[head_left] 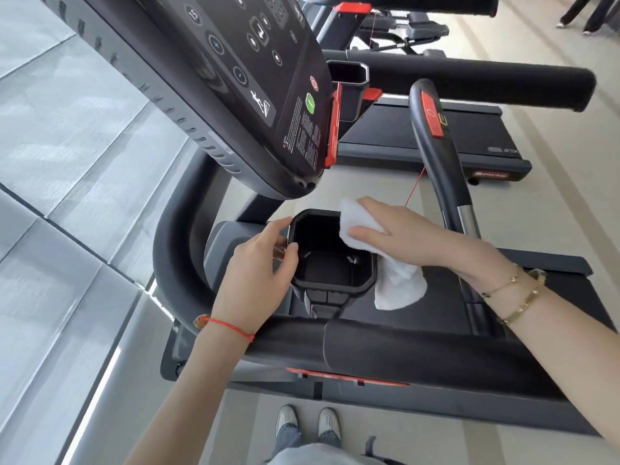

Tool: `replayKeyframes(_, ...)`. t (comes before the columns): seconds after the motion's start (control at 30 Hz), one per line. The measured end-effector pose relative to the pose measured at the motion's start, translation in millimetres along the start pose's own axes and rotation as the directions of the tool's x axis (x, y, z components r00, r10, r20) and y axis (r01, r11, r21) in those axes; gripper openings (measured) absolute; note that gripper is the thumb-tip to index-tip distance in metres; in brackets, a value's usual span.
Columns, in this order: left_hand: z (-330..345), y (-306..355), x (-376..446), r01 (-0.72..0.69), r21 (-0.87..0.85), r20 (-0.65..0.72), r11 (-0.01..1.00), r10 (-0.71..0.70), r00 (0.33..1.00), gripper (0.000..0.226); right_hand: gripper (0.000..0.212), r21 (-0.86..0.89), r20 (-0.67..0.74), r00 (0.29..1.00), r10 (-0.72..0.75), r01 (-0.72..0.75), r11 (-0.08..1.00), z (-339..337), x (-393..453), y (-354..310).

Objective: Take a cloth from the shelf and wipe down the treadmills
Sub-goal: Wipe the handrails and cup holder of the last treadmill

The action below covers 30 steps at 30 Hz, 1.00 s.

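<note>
I stand beside a black treadmill point(385, 357) with a dark console point(255, 82) tilted above it. A black square cup holder point(330, 253) sits below the console. My left hand point(258, 263) grips the holder's left rim, thumb over the edge. My right hand point(406, 234) presses a white cloth point(399, 283) against the holder's right rim; the cloth's loose end hangs down over the outer wall. A red safety cord runs down behind my right hand.
A curved handlebar with a red pad point(436, 135) rises right of the holder. A padded side rail point(436, 357) crosses in front of me. A second treadmill point(436, 135) stands beyond. A grey window ledge point(67, 162) lies left. Another person's legs point(583, 15) show at top right.
</note>
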<state>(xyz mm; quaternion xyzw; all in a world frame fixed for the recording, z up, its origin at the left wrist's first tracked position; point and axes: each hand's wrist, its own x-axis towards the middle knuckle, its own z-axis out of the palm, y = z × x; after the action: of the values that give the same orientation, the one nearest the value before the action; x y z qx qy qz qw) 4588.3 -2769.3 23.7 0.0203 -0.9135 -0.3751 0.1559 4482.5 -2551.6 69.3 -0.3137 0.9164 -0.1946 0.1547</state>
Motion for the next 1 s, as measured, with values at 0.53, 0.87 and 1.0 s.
replayKeyframes(0.53, -4.2, 3.8, 0.3, 0.011, 0.021, -0.002, 1.000, -0.011, 1.000, 0.038, 0.039, -0.108, -0.139, 0.984, -0.112, 0.097, 0.989, 9.9, 28.3, 0.9)
replayKeyframes(0.87, -3.2, 2.6, 1.8, -0.028, 0.054, -0.026, 0.998, 0.030, 0.999, 0.036, 0.031, -0.318, -0.173, 0.962, -0.214, 0.151, 0.936, 14.5, 45.5, -18.2)
replayKeyframes(1.0, -3.5, 3.9, 0.5, -0.007, 0.034, -0.015, 0.999, 0.007, 1.000, 0.036, 0.041, -0.207, -0.192, 0.973, -0.129, 0.089, 0.974, 21.7, 22.2, -7.9)
